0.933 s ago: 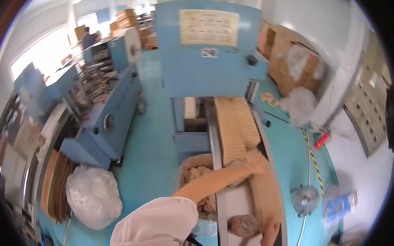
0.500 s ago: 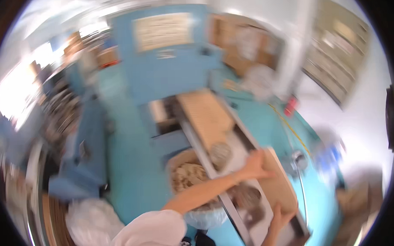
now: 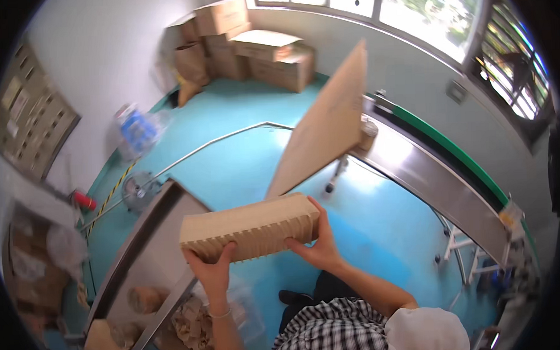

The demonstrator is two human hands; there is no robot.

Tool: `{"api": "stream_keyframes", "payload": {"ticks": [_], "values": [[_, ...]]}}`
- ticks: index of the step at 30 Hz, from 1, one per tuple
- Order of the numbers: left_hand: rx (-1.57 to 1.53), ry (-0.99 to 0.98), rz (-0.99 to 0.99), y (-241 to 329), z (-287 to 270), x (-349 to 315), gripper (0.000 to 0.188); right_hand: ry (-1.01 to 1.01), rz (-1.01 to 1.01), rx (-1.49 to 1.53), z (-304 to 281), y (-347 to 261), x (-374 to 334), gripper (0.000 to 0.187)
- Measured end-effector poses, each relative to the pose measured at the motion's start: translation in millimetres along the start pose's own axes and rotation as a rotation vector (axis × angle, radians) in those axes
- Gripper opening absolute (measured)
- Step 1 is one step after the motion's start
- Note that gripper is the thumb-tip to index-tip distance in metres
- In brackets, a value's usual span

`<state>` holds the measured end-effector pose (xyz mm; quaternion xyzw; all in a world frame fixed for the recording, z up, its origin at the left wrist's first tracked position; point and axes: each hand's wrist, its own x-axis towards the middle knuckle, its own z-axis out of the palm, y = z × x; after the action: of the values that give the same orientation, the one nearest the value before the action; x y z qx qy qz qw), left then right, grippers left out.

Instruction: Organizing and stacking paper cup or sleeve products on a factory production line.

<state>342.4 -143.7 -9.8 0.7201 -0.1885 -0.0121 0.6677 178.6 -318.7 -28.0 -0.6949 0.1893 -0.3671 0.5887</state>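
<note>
My left hand [image 3: 213, 273] and my right hand [image 3: 316, 241] grip a long tan block of stacked thin pieces [image 3: 251, 222] at its two ends. Its top looks smooth, while the side towards me is ribbed. Thumbs press on the ribbed side; the other fingers are largely hidden behind the block. The block is lifted off any surface, close to the end of a metal trough [image 3: 148, 241]. Just beyond it, a large cardboard flap [image 3: 324, 121] stands up at a slant.
A steel conveyor table with a green edge [image 3: 427, 160] runs along the right, with a round tan roll [image 3: 368, 133] at its near-left end. Cardboard boxes [image 3: 276, 58] stand by the far wall. At lower left, a bin of tan scraps [image 3: 193, 326] sits beside the trough.
My view has swung right, from the blue machine and trough to the conveyor table and boxes. The tan block, lying in the trough between my hands before, is now raised in both.
</note>
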Motion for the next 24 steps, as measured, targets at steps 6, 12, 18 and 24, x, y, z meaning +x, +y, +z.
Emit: {"api": "stream_keyframes", "payload": {"ticks": [6,12,18,24], "values": [[-0.182,-0.416,-0.140,-1,176,-85,0.093,0.406,0.196,-0.107,-188,12,-71,0.089],[-0.013,-0.660,-0.043,20,383,-147,0.099,0.744,0.315,-0.294,-363,36,-93,0.083],[0.077,-0.831,-0.033,-29,541,-129,0.095,0.851,0.483,-0.481,-474,93,-44,0.083],[0.277,-0.693,0.216,-95,597,-112,0.072,0.739,0.543,-0.423,-510,161,2,0.083]]}}
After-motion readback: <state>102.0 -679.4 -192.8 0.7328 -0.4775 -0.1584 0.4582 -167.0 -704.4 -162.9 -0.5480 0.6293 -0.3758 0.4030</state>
